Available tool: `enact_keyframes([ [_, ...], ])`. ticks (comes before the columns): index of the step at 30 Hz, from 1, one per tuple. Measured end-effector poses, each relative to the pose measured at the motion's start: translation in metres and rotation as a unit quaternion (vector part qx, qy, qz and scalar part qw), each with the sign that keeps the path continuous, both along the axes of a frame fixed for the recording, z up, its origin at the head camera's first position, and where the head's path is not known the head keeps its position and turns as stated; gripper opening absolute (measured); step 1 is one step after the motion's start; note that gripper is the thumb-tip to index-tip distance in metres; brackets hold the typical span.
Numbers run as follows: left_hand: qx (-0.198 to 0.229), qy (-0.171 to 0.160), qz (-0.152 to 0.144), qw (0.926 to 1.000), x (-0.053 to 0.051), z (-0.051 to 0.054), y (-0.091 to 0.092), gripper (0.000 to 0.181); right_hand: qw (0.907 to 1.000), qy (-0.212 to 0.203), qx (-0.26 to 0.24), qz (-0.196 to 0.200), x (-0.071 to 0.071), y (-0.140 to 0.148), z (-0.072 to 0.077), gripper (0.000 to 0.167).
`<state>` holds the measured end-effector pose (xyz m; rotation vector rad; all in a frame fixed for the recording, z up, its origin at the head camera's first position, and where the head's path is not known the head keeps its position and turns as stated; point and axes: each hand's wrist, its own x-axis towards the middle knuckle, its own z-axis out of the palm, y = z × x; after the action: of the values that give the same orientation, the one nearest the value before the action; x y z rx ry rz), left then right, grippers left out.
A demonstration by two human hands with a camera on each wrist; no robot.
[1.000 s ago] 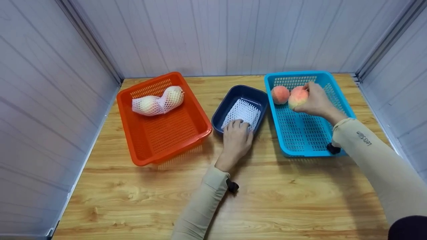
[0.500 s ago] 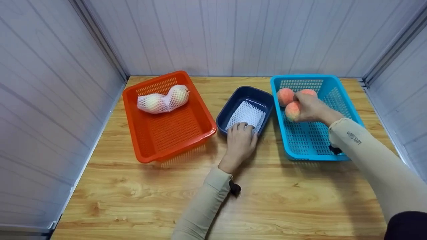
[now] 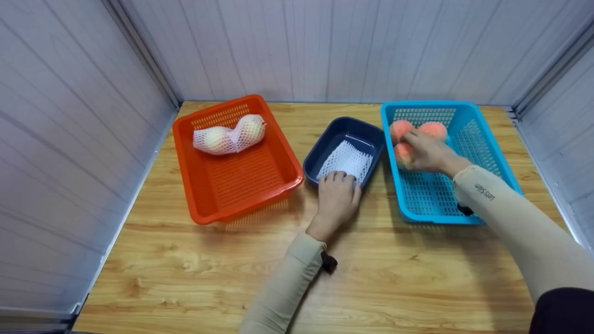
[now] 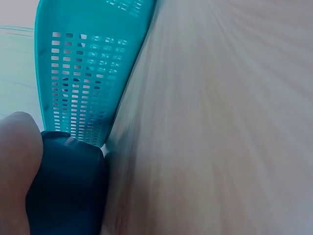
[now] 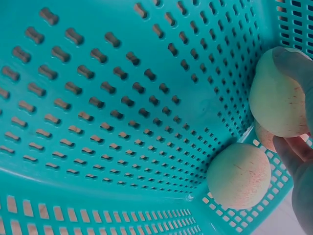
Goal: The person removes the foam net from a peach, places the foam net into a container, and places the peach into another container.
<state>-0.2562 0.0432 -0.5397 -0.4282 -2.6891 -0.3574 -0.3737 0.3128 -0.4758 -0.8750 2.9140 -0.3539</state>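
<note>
My right hand (image 3: 429, 150) reaches into the blue basket (image 3: 436, 220) and grips a peach (image 3: 403, 156) near the basket's left wall. Thumb and fingers lie around that peach in the right wrist view. Two more peaches, one at the back left (image 3: 400, 129) and one to its right (image 3: 434, 129), sit close by. My left hand (image 3: 336, 197) rests over the near rim of a dark blue box (image 3: 312, 160), fingertips at a white foam net (image 3: 347, 160) lying inside. Its thumb and fingertips are partly hidden.
A red basket (image 3: 241, 211) stands to the left, holding two pale round fruits in white foam nets (image 3: 229, 137). The wooden table (image 3: 209, 283) meets wall panels at the back and both sides. The box stands close to the blue basket's left side.
My right hand has moved left and a little nearer with the held peach, now lower in the basket. The other peach behind it has come into view. My left hand stays at the box.
</note>
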Motion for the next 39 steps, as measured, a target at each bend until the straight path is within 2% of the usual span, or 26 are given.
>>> enact_keyframes([
  [6,0.011,0.009,0.007,0.9999,0.0,-0.001,0.0,0.029,0.9997,0.014,-0.009,0.02,-0.004,0.001,-0.003,0.059],
  [11,0.028,0.026,0.001,0.9993,0.001,0.001,0.0,0.026,0.9996,0.02,0.0,0.02,-0.005,0.004,-0.003,0.069],
  [20,0.051,-0.002,-0.01,0.9986,-0.002,0.003,0.0,0.025,0.9996,0.022,-0.003,-0.018,0.001,0.012,0.006,0.076],
  [25,0.081,-0.007,-0.03,0.9962,0.0,0.004,-0.002,0.022,0.9992,0.023,-0.002,-0.033,0.006,0.009,0.016,0.061],
  [30,0.126,0.002,-0.051,0.9908,0.002,0.008,-0.005,0.018,0.9986,0.032,0.019,-0.037,0.012,-0.005,0.038,0.039],
  [33,0.152,0.023,-0.062,0.9862,0.007,0.013,-0.007,0.015,0.9974,0.061,0.02,-0.034,0.019,-0.021,0.056,0.02],
  [35,0.176,0.05,-0.081,0.9798,0.011,0.019,-0.007,0.014,0.9952,0.094,0.007,-0.029,0.027,-0.033,0.067,0.011],
  [37,0.207,0.08,-0.11,0.9689,0.019,0.027,-0.007,0.014,0.9916,0.128,-0.008,-0.018,0.039,-0.047,0.076,0.006],
  [39,0.238,0.11,-0.145,0.9542,0.03,0.039,-0.008,0.014,0.9871,0.159,-0.019,-0.001,0.052,-0.062,0.082,0.007],
])
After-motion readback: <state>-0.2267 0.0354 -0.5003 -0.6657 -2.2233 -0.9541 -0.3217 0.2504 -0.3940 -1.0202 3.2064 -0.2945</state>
